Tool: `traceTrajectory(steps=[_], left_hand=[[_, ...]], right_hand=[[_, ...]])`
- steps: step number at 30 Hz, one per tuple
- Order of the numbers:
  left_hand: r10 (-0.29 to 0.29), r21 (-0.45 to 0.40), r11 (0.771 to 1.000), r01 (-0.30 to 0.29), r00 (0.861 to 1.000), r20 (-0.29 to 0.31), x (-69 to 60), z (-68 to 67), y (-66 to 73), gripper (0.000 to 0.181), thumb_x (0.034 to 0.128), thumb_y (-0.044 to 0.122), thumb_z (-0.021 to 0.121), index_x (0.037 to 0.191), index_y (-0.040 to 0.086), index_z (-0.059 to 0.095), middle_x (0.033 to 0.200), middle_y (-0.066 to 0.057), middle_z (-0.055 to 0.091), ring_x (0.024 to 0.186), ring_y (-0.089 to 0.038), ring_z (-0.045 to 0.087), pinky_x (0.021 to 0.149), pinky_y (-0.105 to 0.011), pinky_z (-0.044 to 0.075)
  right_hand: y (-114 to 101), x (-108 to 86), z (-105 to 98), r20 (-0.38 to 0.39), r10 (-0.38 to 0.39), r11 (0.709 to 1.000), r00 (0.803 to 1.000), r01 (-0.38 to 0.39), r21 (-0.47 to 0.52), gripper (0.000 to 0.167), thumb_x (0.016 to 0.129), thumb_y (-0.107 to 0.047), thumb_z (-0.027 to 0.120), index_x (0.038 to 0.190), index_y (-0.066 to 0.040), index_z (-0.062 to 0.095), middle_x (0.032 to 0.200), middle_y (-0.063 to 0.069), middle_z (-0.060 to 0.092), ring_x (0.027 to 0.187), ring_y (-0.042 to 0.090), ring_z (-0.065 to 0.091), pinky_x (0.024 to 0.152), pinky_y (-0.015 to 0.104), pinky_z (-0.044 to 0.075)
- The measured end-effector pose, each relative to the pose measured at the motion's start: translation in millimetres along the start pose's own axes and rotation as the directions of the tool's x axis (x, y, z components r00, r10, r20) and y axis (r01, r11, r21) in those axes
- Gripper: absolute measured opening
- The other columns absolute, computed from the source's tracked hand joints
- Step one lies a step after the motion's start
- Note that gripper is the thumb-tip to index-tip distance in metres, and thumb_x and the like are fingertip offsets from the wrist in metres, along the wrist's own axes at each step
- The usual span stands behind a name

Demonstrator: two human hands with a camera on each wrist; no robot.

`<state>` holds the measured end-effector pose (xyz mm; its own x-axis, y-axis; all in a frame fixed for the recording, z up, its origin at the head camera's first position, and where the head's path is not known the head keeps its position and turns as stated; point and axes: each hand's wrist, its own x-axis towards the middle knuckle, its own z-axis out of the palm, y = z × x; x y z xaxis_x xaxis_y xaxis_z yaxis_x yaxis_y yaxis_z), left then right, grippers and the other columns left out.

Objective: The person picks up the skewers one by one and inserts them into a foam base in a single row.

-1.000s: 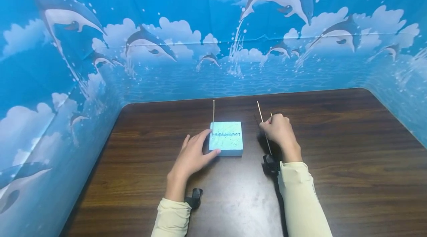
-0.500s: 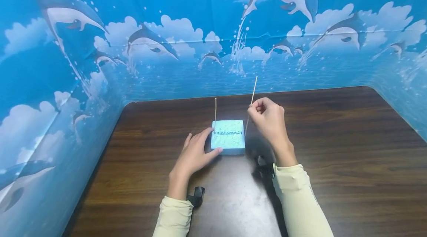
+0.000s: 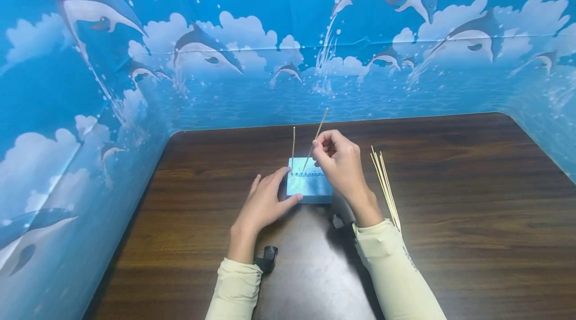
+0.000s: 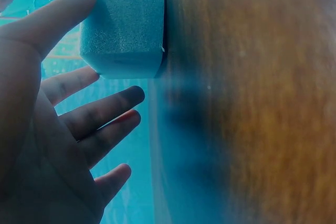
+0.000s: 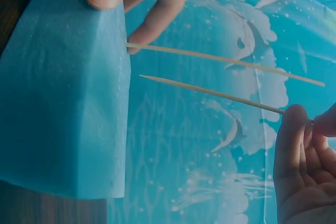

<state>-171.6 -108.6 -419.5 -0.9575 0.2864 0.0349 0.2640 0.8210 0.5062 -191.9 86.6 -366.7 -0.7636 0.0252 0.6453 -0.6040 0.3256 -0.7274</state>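
A light blue foam block (image 3: 310,189) lies on the table, with a row of small marks across its top. One thin stick (image 3: 293,147) stands upright near its left edge. My left hand (image 3: 263,207) rests against the block's left side, thumb at the near edge and a fingertip at the upper left; its other fingers are spread in the left wrist view. My right hand (image 3: 344,167) pinches a second stick (image 3: 321,124), tilted over the block. In the right wrist view this stick's pointed tip (image 5: 144,77) hangs just off the block's top surface (image 5: 110,103), beside the standing stick (image 5: 226,60).
Several loose sticks (image 3: 386,185) lie on the dark wooden table (image 3: 472,210) right of my right forearm, their near ends reaching the sleeve. A blue curtain with dolphins (image 3: 252,95) hangs behind and at both sides of the table.
My right hand has moved left from the loose sticks to above the block, bringing one stick with it, and the loose sticks now show. The left hand keeps its place on the block.
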Motion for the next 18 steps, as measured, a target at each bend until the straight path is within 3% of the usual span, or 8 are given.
traceTrajectory(steps=[18], left_hand=[[-0.011, -0.015, 1.000, 0.011, 1.000, 0.008, -0.3, -0.3, 1.7, 0.075, 0.0889, 0.048, 0.070, 0.149, 0.013, 0.042, 0.152, -0.007, 0.047, 0.140, -0.028, 0.044, 0.121, -0.058, 0.011]], right_hand=[[0.0, -2.6, 7.5, 0.068, -0.012, 1.000, 0.998, 0.013, -0.019, 0.006, 0.090, 0.005, 0.058, 0.088, 0.000, 0.062, 0.074, 0.010, 0.066, 0.057, 0.014, 0.063, 0.051, 0.019, 0.052]])
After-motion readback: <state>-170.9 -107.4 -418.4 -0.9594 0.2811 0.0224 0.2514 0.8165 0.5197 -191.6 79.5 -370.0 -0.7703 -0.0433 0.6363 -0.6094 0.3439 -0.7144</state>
